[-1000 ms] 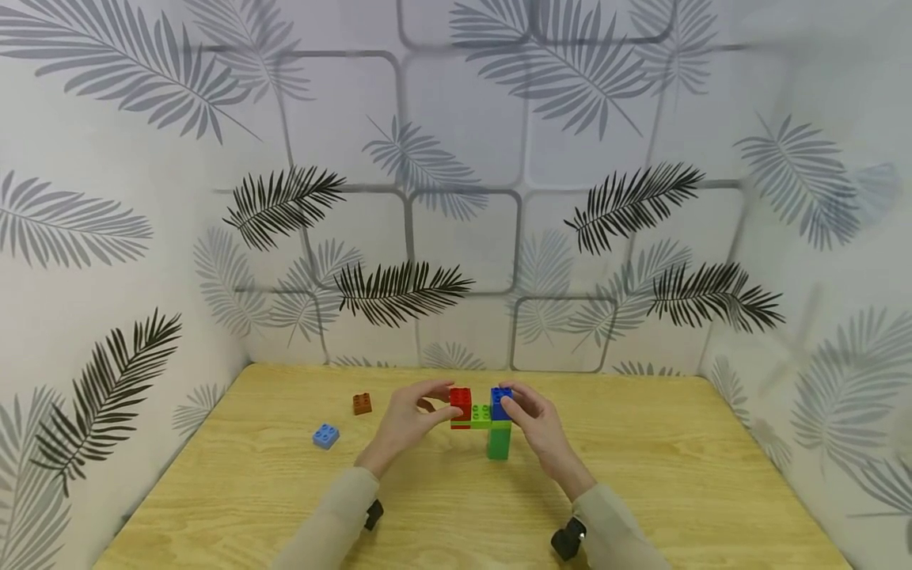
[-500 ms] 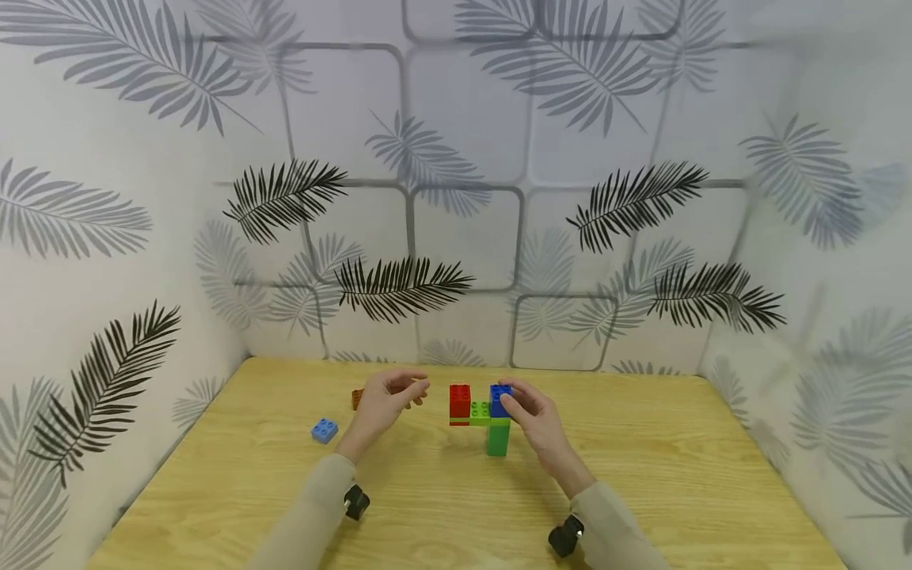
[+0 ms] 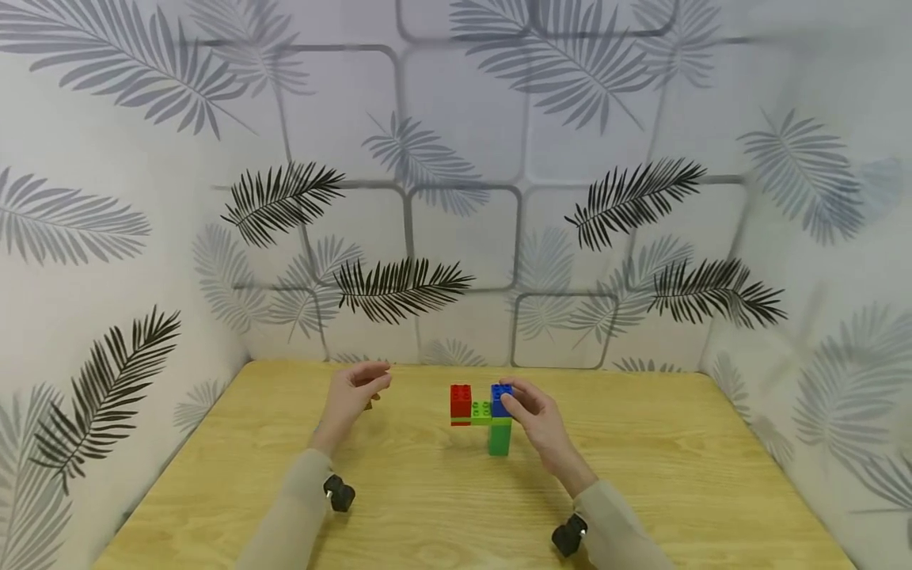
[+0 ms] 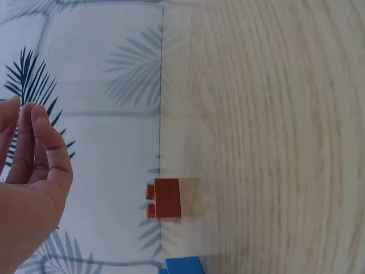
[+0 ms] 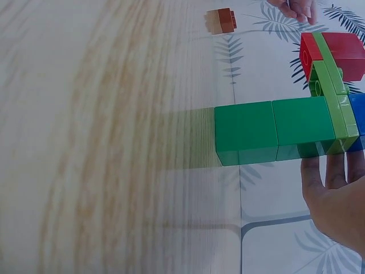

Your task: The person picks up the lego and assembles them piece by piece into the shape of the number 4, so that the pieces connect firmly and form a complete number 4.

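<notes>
My right hand (image 3: 543, 423) grips the dark blue brick (image 3: 500, 398) at the top right of a toy brick structure. Below that brick, a lime green plate (image 3: 480, 411) lies across the green column of two stacked bricks (image 5: 274, 131), which stands on the table. Red bricks (image 3: 461, 402) sit above and beneath the plate's overhanging left end. My left hand (image 3: 351, 393) is in the air left of the structure, loosely bent and holding nothing. Near it stands a brown brick (image 4: 167, 200), mostly hidden behind that hand in the head view. A light blue brick (image 4: 185, 266) shows at the left wrist view's lower edge.
The wooden table (image 3: 442, 507) carries the structure and the loose bricks. Behind it rises a pale backdrop (image 3: 463, 237) with leaf prints, and similar panels flank both sides. A black camera is strapped on each wrist.
My left hand has let go of the red brick and moved left, over toward the brown and light blue bricks. My right hand stays on the dark blue brick; the structure stands still.
</notes>
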Tool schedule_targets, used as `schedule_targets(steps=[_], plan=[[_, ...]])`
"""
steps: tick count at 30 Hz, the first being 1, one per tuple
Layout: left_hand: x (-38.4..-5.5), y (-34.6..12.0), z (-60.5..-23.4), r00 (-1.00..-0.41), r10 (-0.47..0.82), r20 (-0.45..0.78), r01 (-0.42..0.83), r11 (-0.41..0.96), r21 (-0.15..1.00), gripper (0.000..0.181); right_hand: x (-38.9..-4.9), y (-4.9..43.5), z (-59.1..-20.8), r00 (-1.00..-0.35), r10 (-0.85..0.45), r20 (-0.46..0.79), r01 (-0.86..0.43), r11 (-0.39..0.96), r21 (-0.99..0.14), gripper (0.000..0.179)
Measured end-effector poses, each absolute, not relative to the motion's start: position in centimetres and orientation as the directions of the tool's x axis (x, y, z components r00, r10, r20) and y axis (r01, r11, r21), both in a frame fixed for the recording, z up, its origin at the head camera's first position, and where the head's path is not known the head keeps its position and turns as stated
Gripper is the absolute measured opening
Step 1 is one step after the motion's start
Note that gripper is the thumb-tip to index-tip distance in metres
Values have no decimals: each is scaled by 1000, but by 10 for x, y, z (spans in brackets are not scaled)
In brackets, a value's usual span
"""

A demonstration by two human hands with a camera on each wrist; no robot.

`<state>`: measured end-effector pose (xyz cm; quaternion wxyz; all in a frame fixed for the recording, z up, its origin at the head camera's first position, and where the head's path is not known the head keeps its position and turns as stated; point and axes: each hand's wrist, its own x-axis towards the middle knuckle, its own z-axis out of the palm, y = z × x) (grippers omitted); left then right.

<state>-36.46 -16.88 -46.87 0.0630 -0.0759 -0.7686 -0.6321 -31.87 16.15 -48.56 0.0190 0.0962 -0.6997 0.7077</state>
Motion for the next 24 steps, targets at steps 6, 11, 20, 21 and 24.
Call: schedule_targets(steps=[6,11,20,21,24], plan=[[-368,-186,-475,-993,-4,118,115,205,972,29,-318,160,-484,-981,-120,151,-152,-1,-988,41],[-375,-200,-482,-989,21,147,147,268,952,30,-318,160,-483,-981,-123,151,-152,-2,-988,41],[-383,-213,-483,-994,60,91,107,396,912,33,-319,161,-483,-983,-115,144,-144,-11,-990,47],[-384,-214,-484,-995,71,72,95,418,903,33,-319,161,-484,-983,-111,145,-145,-10,-989,47],[-385,-213,-488,-994,102,27,73,486,871,35,-319,162,-485,-985,-105,138,-138,-14,-990,43]])
